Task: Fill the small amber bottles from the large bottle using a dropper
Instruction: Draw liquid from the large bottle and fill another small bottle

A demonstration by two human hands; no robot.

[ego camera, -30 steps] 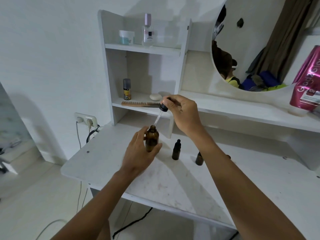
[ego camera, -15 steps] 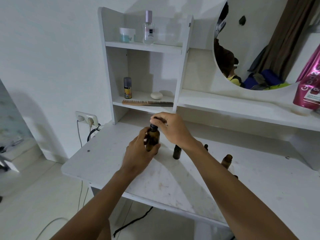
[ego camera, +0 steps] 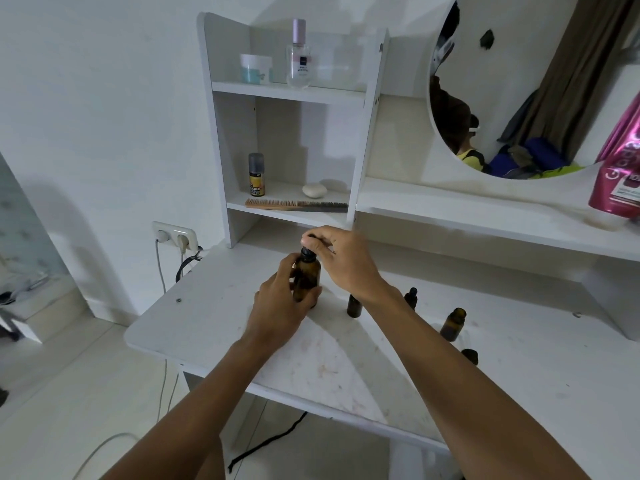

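The large amber bottle (ego camera: 307,276) stands upright on the white vanity table (ego camera: 221,320). My left hand (ego camera: 282,306) wraps around its body. My right hand (ego camera: 341,258) pinches the black dropper cap (ego camera: 308,244) sitting in the bottle's neck; the glass tube is hidden inside. To the right stand small amber bottles: one (ego camera: 354,305) partly behind my right wrist, a capped one (ego camera: 411,297), an uncapped one (ego camera: 453,324), and another (ego camera: 470,355) mostly hidden by my forearm.
A shelf unit (ego camera: 291,93) rises behind the bottles, holding a comb (ego camera: 296,205), a soap bar, a spray can, a jar and a perfume bottle. A round mirror (ego camera: 519,81) and a pink pouch (ego camera: 620,174) are at the right. A wall socket (ego camera: 175,235) with cords is at the left.
My right hand lowered the dropper from above the large bottle down into its neck and now holds the cap there. My left hand kept its grip on the bottle.
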